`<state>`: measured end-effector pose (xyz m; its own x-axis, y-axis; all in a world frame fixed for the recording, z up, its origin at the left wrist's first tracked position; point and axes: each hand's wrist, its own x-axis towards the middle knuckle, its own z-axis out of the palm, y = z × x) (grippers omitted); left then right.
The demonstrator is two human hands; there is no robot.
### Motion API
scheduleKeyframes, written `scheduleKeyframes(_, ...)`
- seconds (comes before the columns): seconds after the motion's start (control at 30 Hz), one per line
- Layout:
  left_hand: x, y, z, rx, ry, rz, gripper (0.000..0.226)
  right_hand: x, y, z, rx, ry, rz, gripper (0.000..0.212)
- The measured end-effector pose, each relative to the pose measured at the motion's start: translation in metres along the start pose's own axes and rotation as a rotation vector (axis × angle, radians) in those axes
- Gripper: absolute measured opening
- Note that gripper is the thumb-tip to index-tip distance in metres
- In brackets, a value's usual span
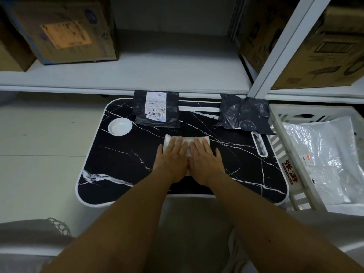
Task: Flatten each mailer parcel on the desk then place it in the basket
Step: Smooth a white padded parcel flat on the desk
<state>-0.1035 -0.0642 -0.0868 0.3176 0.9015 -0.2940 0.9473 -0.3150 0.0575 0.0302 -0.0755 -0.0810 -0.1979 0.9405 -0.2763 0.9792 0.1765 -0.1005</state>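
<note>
White mailer parcel (187, 142) lies at the middle of the black marble-patterned desk (122, 166), pinned flat under both palms; its far edge curls up a little just beyond the fingertips. The left hand (171, 156) and right hand (204, 158) press down side by side, thumbs touching or very nearly so, fingers straight and held close together, gripping nothing. Toward the top of the frame, a black mailer with a white shipping label (156, 109) rests on the desk's far edge, partly under the white shelf (137, 75); to its right a crumpled dark mailer (244, 115) sits at the desk's upper right corner, touching the slotted groove (260, 144) moulded into the desk. A round white cup recess (120, 126) shows at the desk's upper left. At the right of the frame a white slatted basket (279, 146) stands just beside the desk and holds what appears to be a clear or white plastic mailer (319, 154), though glare blurs it. Cardboard boxes (65, 30) sit on the shelf at the upper left and upper right.
</note>
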Motion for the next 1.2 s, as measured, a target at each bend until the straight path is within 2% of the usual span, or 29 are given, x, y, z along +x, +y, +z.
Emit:
scheduleKeyframes(0.1, 0.002, -0.004, 0.001, -0.02, -0.062, 0.005, 0.065, 0.005, 0.0, 0.0, 0.001, 0.017, 0.005, 0.057)
scheduleKeyframes(0.3, 0.007, -0.004, -0.008, -0.002, -0.08, -0.007, 0.062, 0.014, 0.002, -0.006, -0.058, 0.127, -0.027, 0.043)
scheduleKeyframes(0.4, 0.007, -0.003, -0.011, 0.019, -0.064, -0.015, 0.064, 0.016, 0.001, -0.008, -0.051, 0.099, -0.022, 0.043)
scheduleKeyframes(0.53, 0.001, 0.003, -0.013, 0.04, -0.002, -0.096, 0.058, 0.013, 0.0, -0.009, 0.019, 0.029, 0.01, 0.055)
scheduleKeyframes(0.63, -0.014, 0.011, -0.004, 0.029, 0.087, -0.139, 0.061, -0.007, -0.008, 0.002, 0.007, 0.195, 0.055, 0.059)
scheduleKeyframes(0.73, -0.03, 0.015, 0.007, -0.004, 0.145, -0.069, 0.063, -0.031, -0.019, 0.024, 0.02, 0.325, 0.037, 0.056)
scheduleKeyframes(0.83, -0.042, 0.013, 0.019, 0.021, 0.124, -0.034, 0.061, -0.047, -0.021, 0.042, -0.022, 0.286, 0.048, 0.066)
scheduleKeyframes(0.93, -0.046, 0.008, 0.023, 0.05, 0.045, -0.056, 0.059, -0.052, -0.019, 0.041, -0.081, 0.261, 0.038, 0.058)
scheduleKeyframes(1.2, -0.045, 0.008, 0.021, -0.005, -0.04, -0.062, 0.059, -0.051, -0.016, 0.037, -0.096, 0.127, 0.034, 0.067)
